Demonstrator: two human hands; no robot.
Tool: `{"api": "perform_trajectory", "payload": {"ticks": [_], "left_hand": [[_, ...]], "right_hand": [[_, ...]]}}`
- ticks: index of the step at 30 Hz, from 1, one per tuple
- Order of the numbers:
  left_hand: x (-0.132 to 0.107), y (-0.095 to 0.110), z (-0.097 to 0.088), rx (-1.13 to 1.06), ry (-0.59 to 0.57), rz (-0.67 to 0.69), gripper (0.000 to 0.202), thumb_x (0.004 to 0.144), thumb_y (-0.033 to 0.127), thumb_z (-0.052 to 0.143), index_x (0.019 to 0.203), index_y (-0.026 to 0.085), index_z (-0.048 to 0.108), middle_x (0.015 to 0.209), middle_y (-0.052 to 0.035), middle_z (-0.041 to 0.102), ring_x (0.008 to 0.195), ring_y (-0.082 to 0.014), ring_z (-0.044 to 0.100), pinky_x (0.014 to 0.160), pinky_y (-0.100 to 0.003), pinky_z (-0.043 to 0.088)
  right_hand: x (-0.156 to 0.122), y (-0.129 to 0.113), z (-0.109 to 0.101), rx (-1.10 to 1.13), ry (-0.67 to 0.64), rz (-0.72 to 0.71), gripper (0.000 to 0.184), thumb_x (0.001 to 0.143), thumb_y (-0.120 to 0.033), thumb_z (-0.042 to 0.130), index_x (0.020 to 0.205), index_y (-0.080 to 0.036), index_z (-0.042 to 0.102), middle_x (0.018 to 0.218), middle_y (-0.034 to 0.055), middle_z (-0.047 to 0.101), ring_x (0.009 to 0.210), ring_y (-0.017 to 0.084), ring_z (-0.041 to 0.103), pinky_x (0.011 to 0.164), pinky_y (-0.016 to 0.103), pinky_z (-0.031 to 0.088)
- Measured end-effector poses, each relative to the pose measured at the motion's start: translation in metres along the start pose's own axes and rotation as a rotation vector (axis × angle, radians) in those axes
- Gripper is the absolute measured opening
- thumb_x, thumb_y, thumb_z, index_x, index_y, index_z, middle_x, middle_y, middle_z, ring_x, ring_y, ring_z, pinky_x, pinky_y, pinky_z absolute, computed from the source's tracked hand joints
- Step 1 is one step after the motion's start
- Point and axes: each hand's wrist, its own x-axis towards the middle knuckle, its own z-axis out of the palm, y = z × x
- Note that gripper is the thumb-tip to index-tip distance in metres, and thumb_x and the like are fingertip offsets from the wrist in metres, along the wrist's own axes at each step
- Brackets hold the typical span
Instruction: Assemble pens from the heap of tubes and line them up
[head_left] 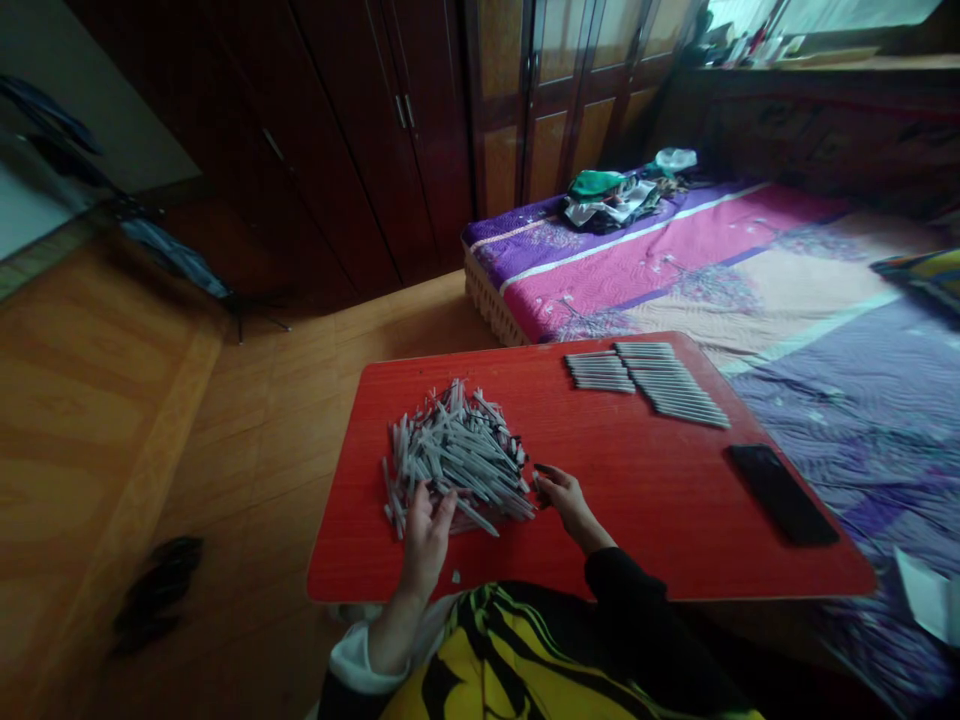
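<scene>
A heap of loose pens and pen parts (461,450), mostly pale grey barrels with some dark and white pieces, lies on the red table (570,560). At its near edge is my left hand (426,540), thumb and fingers apart, with a barrel close to the thumb; I see nothing clearly gripped. My right hand (568,503) is just right of the heap, its fingers pinched together by a small dark-and-white piece too blurred to name. Two neat rows of grey pens, a shorter row (600,371) and a longer row (671,384), lie side by side at the far right.
A black phone (781,495) lies near the table's right edge. A small pale scrap (456,577) sits at the front edge. Beyond the table stands a bed (675,270) with a clothes pile (611,200). Dark wardrobes (360,130) line the back; a black bag-like bundle (159,590) is on the floor.
</scene>
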Motion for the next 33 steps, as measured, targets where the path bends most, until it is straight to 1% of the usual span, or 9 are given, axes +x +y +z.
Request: {"api": "perform_trajectory", "payload": {"ticks": [3,5,8,10,13,17,27,31,33], "left_hand": [[0.008,-0.003,0.007,-0.213,0.119,-0.067,0.027,0.072,0.032,0.065,0.091,0.019,0.051,0.086,-0.0044,0.066,0.079,-0.0185,0.064,0.068,-0.028,0.051],[0.012,-0.004,0.01,-0.314,0.163,-0.114,0.03,0.067,0.028,0.069,0.09,0.018,0.051,0.086,-0.0032,0.064,0.077,-0.0178,0.064,0.064,-0.027,0.051],[0.015,-0.007,0.012,-0.399,0.191,-0.149,0.032,0.064,0.024,0.071,0.089,0.018,0.05,0.086,-0.0016,0.063,0.08,-0.0167,0.064,0.064,-0.026,0.051],[0.015,-0.01,0.013,-0.415,0.194,-0.154,0.032,0.064,0.023,0.071,0.088,0.019,0.05,0.087,-0.0008,0.062,0.082,-0.0167,0.064,0.065,-0.025,0.051],[0.015,-0.012,0.013,-0.411,0.19,-0.154,0.031,0.065,0.024,0.07,0.087,0.019,0.049,0.087,0.0002,0.062,0.085,-0.0167,0.064,0.066,-0.025,0.051],[0.015,-0.013,0.016,-0.364,0.211,-0.157,0.03,0.065,0.026,0.069,0.084,0.019,0.047,0.085,-0.0004,0.062,0.086,-0.0182,0.065,0.068,-0.026,0.051],[0.014,-0.012,0.019,-0.409,0.217,-0.181,0.033,0.063,0.025,0.072,0.083,0.019,0.046,0.085,0.0009,0.06,0.084,-0.0163,0.065,0.067,-0.026,0.051],[0.012,-0.012,0.019,-0.4,0.199,-0.201,0.035,0.062,0.026,0.072,0.083,0.019,0.046,0.083,0.0015,0.062,0.085,-0.0171,0.065,0.069,-0.027,0.051],[0.01,-0.011,0.019,-0.371,0.18,-0.218,0.037,0.06,0.027,0.073,0.082,0.019,0.045,0.082,0.0009,0.063,0.081,-0.0173,0.065,0.067,-0.027,0.051]], "right_hand": [[-0.015,-0.008,0.002,0.165,-0.049,0.019,0.035,0.061,-0.038,0.066,0.083,-0.014,0.056,0.061,0.0033,0.064,0.044,0.012,0.055,0.043,0.025,0.046],[-0.026,-0.018,0.005,0.27,-0.071,0.03,0.032,0.061,-0.037,0.068,0.08,-0.015,0.055,0.066,0.0053,0.066,0.048,0.013,0.058,0.044,0.024,0.046],[-0.044,-0.035,0.011,0.493,-0.132,0.044,0.034,0.063,-0.035,0.071,0.086,-0.015,0.056,0.075,0.0053,0.067,0.054,0.014,0.061,0.045,0.024,0.046],[-0.055,-0.045,0.016,0.597,-0.162,0.031,0.034,0.064,-0.034,0.072,0.088,-0.015,0.058,0.08,0.0055,0.068,0.057,0.014,0.062,0.046,0.023,0.047],[-0.066,-0.056,0.023,0.618,-0.145,0.008,0.029,0.065,-0.034,0.072,0.081,-0.014,0.059,0.084,0.0066,0.068,0.059,0.013,0.062,0.046,0.022,0.046],[-0.071,-0.062,0.031,0.609,-0.099,0.006,0.03,0.064,-0.036,0.074,0.078,-0.014,0.059,0.079,0.0061,0.068,0.058,0.013,0.062,0.046,0.021,0.046],[-0.07,-0.064,0.043,0.613,-0.05,0.032,0.038,0.058,-0.04,0.076,0.078,-0.015,0.056,0.078,0.0062,0.068,0.056,0.015,0.063,0.046,0.023,0.047],[-0.072,-0.063,0.043,0.656,-0.048,0.044,0.037,0.059,-0.037,0.077,0.078,-0.015,0.055,0.077,0.0052,0.068,0.057,0.015,0.063,0.047,0.023,0.047],[-0.073,-0.062,0.042,0.675,-0.054,0.051,0.036,0.058,-0.036,0.077,0.078,-0.016,0.055,0.076,0.0044,0.068,0.057,0.014,0.063,0.048,0.023,0.047]]}}
